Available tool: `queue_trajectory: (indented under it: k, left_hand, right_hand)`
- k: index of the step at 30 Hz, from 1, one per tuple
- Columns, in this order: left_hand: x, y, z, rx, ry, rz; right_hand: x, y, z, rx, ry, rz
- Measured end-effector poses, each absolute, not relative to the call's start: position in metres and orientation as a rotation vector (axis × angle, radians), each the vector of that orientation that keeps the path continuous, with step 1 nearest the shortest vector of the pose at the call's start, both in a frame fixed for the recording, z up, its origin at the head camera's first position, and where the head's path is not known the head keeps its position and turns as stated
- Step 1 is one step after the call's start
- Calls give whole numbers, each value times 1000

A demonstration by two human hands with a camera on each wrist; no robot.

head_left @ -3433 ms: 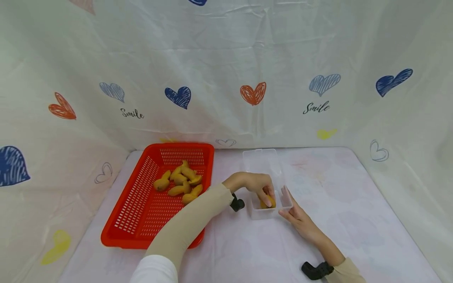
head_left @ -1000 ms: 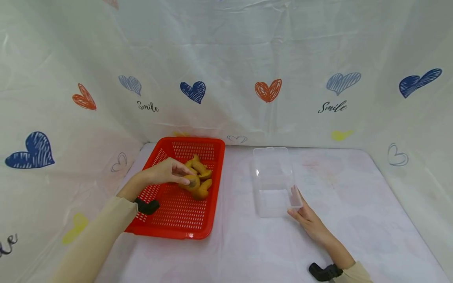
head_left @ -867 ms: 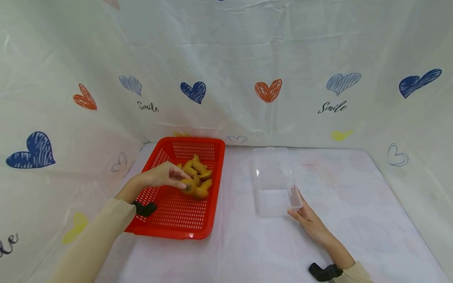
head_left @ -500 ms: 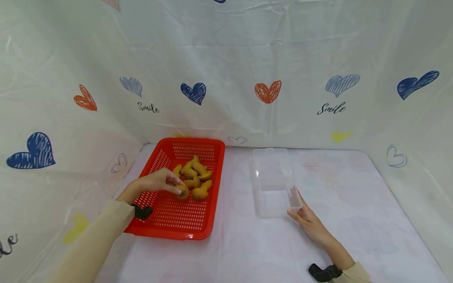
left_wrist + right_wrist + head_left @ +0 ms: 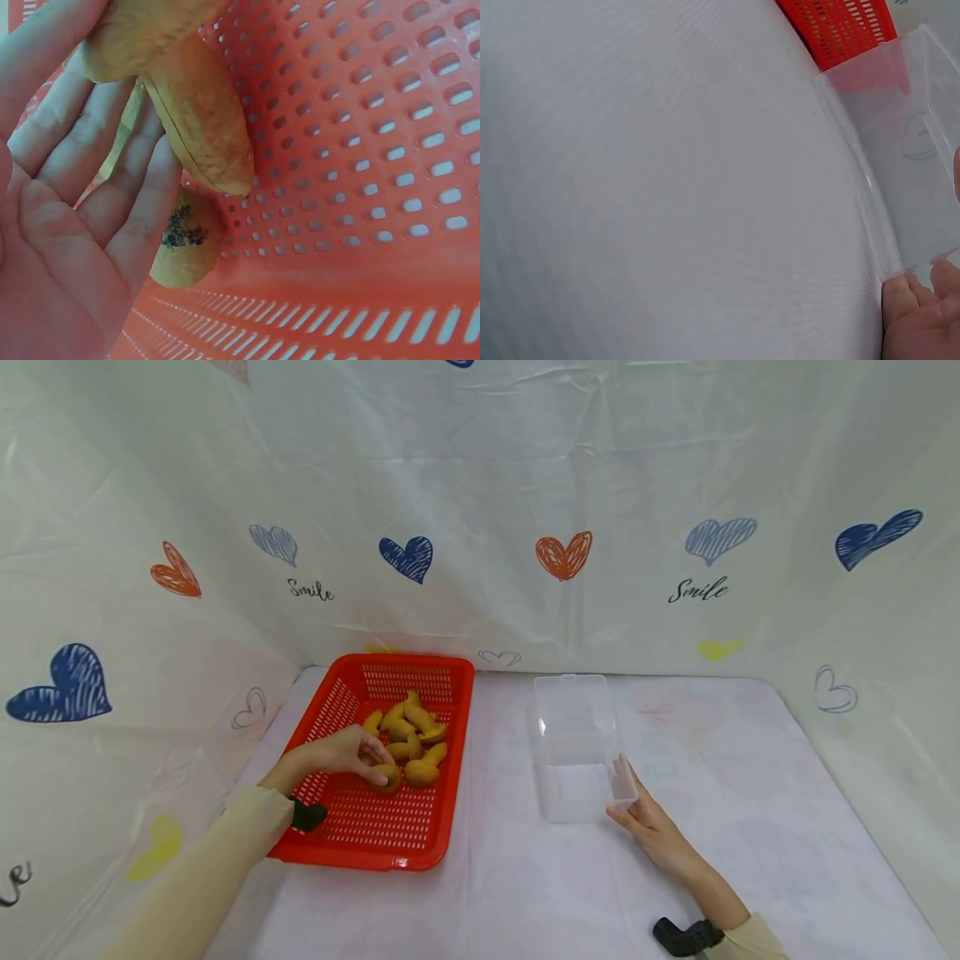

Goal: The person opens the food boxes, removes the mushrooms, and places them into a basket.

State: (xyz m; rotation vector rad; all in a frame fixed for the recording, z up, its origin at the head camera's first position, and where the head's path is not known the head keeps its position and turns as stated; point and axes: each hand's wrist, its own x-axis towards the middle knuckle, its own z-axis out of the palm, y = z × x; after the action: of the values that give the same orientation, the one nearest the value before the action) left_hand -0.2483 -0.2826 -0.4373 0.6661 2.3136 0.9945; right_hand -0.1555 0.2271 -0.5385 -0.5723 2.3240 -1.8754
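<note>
In the head view my left hand (image 5: 352,752) pinches a yellow-brown mushroom-shaped piece (image 5: 387,778) low inside the red basket. The left wrist view shows the fingers (image 5: 112,142) along one such piece (image 5: 199,112), while a rounded end with a dark speckled patch (image 5: 187,240) shows below it. Several like pieces (image 5: 422,718) lie beside the hand towards the back of the basket. On the right stands a clear plastic box (image 5: 551,797), its lid folded back. My right hand (image 5: 652,831) rests against the box's front right corner, fingers straight along its side and thumb by the front.
The red perforated basket (image 5: 405,860) stands left on a pale tablecloth (image 5: 510,893), with a gap between it and the box. Behind the table hangs a pale curtain (image 5: 480,593) printed with hearts. Each wrist wears a black camera (image 5: 678,935).
My left hand has left the clear box for the red basket. Over the last second it has drawn a mushroom-shaped piece slightly forward and down, off the others. My right hand stays at the box.
</note>
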Motion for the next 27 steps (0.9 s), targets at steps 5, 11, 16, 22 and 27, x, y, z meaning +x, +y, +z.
queue_trajectory:
  k: [5, 11, 16, 22, 27]
  left_hand:
    - [-248, -282, -439, 672, 2316, 974]
    - [-247, -285, -441, 701, 2353, 935]
    - [-244, -286, -440, 671, 2334, 991]
    - [-244, -290, -434, 627, 2321, 1116]
    - [-243, -292, -428, 557, 2363, 1233]
  right_hand:
    - [-158, 227, -539, -617, 2336, -1904]
    - [-159, 231, -542, -635, 2243, -1983]
    - [-160, 233, -544, -631, 2182, -2046]
    - [-161, 235, -544, -581, 2165, -2084]
    - [-162, 243, -538, -542, 2201, -2018]
